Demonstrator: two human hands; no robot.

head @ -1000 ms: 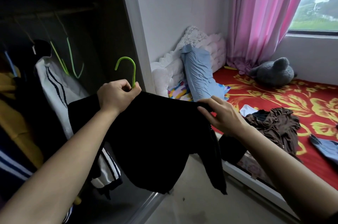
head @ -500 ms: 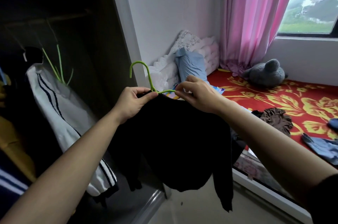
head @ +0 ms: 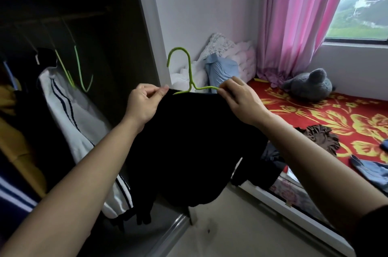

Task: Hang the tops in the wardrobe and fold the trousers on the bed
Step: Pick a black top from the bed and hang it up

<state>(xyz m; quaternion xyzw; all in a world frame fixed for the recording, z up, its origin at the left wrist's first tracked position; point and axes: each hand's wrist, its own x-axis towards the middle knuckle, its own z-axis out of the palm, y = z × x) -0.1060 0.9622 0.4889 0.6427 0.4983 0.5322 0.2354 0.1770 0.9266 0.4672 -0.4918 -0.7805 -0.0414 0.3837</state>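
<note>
Before the open wardrobe point(head: 126, 51), our left hand point(head: 144, 103) has left the hook and now pinches the black top point(head: 189, 141) at its shoulder; the green hanger point(head: 190, 72) stands up through the neck, and our right hand point(head: 241, 103) has slid inward to pinch the collar over its arm. We judge it nearly ready to hang inside

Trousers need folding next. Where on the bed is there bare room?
The red bedspread lies bare between the grey plush toy and the brown garment. The near edge is crowded with that garment, dark clothes and blue denim.
</note>
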